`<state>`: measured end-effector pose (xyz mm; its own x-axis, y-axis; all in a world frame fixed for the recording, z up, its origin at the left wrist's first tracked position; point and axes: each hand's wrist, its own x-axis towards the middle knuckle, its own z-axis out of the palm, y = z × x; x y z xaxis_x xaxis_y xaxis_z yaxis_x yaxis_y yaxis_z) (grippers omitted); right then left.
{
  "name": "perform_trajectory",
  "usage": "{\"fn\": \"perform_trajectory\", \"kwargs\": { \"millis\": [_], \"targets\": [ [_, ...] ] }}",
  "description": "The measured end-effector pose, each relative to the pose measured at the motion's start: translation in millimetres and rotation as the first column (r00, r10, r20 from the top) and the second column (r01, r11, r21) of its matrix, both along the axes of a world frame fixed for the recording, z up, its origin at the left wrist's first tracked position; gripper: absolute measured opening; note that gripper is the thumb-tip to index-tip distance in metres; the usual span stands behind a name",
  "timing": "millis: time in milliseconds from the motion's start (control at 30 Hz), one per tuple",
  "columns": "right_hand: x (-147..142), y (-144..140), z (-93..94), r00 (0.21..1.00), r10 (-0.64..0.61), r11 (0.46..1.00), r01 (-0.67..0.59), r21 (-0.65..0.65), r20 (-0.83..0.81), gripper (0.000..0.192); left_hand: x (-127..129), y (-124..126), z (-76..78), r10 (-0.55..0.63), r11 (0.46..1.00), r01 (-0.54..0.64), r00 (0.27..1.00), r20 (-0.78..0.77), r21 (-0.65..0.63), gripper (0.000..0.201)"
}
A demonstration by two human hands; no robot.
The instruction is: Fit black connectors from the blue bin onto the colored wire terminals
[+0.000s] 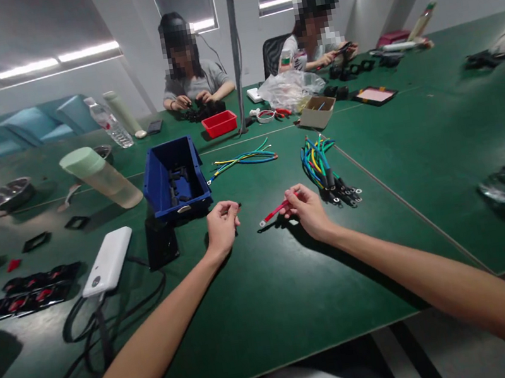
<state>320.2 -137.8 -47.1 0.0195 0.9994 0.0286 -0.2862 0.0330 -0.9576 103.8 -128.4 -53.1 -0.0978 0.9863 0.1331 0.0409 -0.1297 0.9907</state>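
Observation:
My right hand (304, 209) pinches a short red cable (279, 209) with a metal ring terminal (262, 223) on its end, which points left toward my other hand. Between the thumb and fingertips of my left hand (222, 222) is a small black piece (239, 205), mostly covered by the fingers. A blue bin (151, 189) holding several small black tubular pieces (179, 184) stands just beyond that hand. Past the right hand lies a bundle of green, blue and yellow cables (318, 162) with black-sleeved ring terminals. More loose cables (245, 159) lie between bin and bundle.
At left are a white power bank (107, 261) with black cords, a black phone (162, 245) and a green-lidded bottle (102, 181). A red tray (220, 124), cardboard box (317, 113) and plastic bag (289, 88) stand farther back. Two people work across the table.

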Motion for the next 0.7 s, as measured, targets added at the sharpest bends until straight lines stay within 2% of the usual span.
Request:
{"fn": "perform_trajectory", "kwargs": {
  "millis": [200,333,400,567,700],
  "targets": [
    [3,3,1.6,0.998,0.062,0.997,-0.062,-0.039,-0.021,0.031,6,-3,9.2,-0.041,0.997,0.04,0.999,-0.007,-0.062,0.031],
    [7,4,2.4,0.995,0.062,0.995,-0.068,-0.076,-0.084,0.03,12,-1,15.6,-0.018,0.97,0.069,0.976,0.216,-0.232,0.034],
    [8,4,3.0,0.993,0.074,0.994,-0.081,-0.077,-0.092,0.029,14,0,15.8,-0.007,0.957,0.085,0.963,0.271,-0.278,0.034],
    [8,3,4.0,0.992,0.104,0.993,-0.107,-0.041,-0.069,0.028,15,-1,9.2,-0.023,0.975,0.071,0.974,0.224,-0.21,0.035],
    [7,3,4.9,0.99,0.083,0.994,-0.09,-0.058,-0.113,0.029,14,0,5.1,-0.008,0.983,0.045,0.979,0.205,-0.18,0.036]
  ]
}}
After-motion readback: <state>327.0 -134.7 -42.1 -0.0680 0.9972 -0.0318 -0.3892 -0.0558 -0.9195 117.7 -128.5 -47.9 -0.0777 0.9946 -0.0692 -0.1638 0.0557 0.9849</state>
